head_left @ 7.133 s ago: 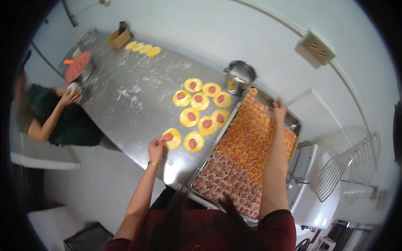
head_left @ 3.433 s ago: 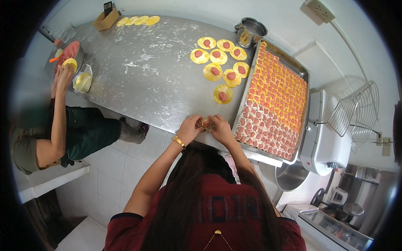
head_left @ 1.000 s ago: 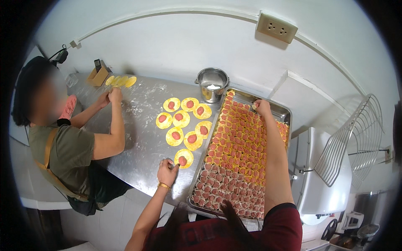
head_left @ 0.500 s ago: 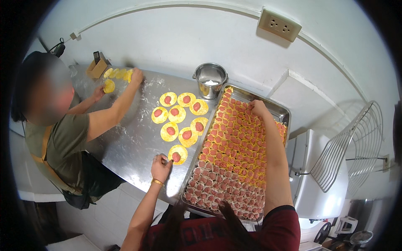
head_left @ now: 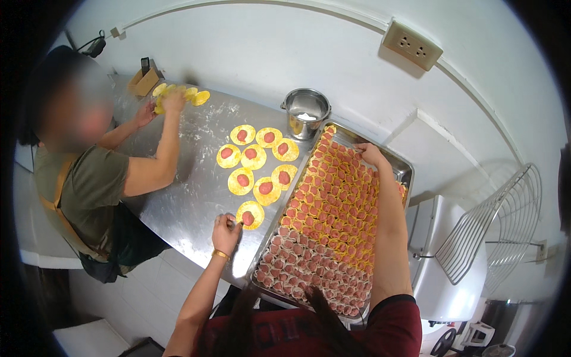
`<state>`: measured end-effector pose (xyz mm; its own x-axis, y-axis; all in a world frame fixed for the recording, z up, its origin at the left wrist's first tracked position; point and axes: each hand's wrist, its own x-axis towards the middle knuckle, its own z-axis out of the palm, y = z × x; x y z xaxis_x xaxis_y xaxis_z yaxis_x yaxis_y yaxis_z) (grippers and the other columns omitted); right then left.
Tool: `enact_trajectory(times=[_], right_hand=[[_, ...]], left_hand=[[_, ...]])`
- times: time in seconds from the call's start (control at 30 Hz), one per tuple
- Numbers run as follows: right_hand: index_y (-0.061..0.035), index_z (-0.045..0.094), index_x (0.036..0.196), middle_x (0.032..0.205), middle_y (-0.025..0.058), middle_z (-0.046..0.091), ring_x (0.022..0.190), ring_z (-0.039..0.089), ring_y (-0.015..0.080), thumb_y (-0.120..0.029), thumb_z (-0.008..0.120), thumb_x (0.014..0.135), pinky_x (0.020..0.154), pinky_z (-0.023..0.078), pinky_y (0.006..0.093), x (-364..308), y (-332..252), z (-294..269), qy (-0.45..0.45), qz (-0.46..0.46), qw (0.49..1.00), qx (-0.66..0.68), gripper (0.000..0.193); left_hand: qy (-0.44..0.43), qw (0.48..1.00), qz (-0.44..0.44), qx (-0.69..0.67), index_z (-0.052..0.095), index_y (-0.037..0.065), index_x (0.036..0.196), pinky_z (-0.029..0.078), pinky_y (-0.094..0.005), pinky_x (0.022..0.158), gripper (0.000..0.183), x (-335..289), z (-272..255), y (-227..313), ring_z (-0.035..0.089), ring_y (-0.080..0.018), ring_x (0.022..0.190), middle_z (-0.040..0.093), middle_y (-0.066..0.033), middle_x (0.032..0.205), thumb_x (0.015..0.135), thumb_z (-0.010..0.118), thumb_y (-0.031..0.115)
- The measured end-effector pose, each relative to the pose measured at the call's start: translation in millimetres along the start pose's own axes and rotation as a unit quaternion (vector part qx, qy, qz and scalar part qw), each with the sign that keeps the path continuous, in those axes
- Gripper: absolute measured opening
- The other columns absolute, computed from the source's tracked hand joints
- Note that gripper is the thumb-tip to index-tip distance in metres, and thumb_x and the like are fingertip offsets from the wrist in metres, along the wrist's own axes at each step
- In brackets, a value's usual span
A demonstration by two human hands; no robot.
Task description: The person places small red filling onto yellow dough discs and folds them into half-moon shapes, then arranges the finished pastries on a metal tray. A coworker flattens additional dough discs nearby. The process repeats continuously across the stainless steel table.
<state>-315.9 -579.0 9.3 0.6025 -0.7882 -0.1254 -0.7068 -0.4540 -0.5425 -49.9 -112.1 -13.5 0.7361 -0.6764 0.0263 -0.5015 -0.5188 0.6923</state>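
The left hand (head_left: 227, 230) was half curled at the nearest filled wrapper (head_left: 251, 210) on the counter (head_left: 196, 196), its hold unclear; the right hand's (head_left: 372, 156) opening and grip, over the tray (head_left: 405, 169), were hidden. Packed dumplings (head_left: 330, 205) could have been squashed by a dipping forearm (head_left: 390, 238).

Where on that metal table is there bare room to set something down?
The widest patch of floured table lies between the co-worker's forearm and the topped wrappers; a narrow one lies between the left hand and the tray. Crowded: the tray, mostly packed, and the wrapper cluster near the bucket.
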Motion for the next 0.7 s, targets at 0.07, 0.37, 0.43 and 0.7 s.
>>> enact_trajectory(times=[0.07, 0.37, 0.43, 0.7], right_hand=[[-0.0112, 0.065, 0.113, 0.091, 0.0149, 0.068, 0.077, 0.062, 0.0227, 0.0, 0.051, 0.068, 0.074, 0.047, 0.0327, -4, -8, -5, -0.058, 0.039, 0.998, 0.007, 0.048], [-0.0123, 0.063, 0.116, 0.095, 0.0148, 0.067, 0.078, 0.061, 0.023, 0.002, 0.049, 0.067, 0.075, 0.047, 0.0317, -9, -16, -3, -0.028, 0.026, 0.999, 0.02, 0.053], [-0.0117, 0.062, 0.118, 0.098, 0.015, 0.067, 0.081, 0.061, 0.0232, 0.002, 0.048, 0.069, 0.077, 0.047, 0.0318, -6, -8, 2, 0.005, 0.035, 0.999, 0.02, 0.053], [-0.0082, 0.061, 0.116, 0.109, 0.0173, 0.064, 0.099, 0.062, 0.0284, -0.005, 0.051, 0.078, 0.086, 0.047, 0.0323, -8, -1, 11, 0.135, 0.009, 0.989, 0.06, 0.04]], left_hand=[[0.004, 1.0, 0.005, -0.006, 0.057, 0.005, 0.087, 0.047, -0.0361, 0.064, 0.023, -1, 0, 1, 0.057, -0.0266, 0.073, 0.054, -0.0103, 0.084, 0.071, 0.071, 0.015], [0.008, 0.999, 0.022, -0.026, 0.06, 0.002, 0.081, 0.048, -0.0332, 0.066, 0.015, -1, 3, -2, 0.06, -0.0235, 0.071, 0.058, -0.0116, 0.08, 0.072, 0.069, 0.011], [-0.007, 0.992, -0.046, -0.114, 0.06, 0.003, 0.082, 0.048, -0.0309, 0.065, 0.012, 0, 3, -7, 0.06, -0.0189, 0.069, 0.06, -0.009, 0.08, 0.075, 0.067, 0.009], [-0.068, 0.81, -0.275, -0.514, 0.05, 0.007, 0.103, 0.049, -0.0285, 0.077, 0.016, 0, -9, -27, 0.058, -0.0134, 0.089, 0.058, -0.0044, 0.099, 0.09, 0.05, 0.016]])
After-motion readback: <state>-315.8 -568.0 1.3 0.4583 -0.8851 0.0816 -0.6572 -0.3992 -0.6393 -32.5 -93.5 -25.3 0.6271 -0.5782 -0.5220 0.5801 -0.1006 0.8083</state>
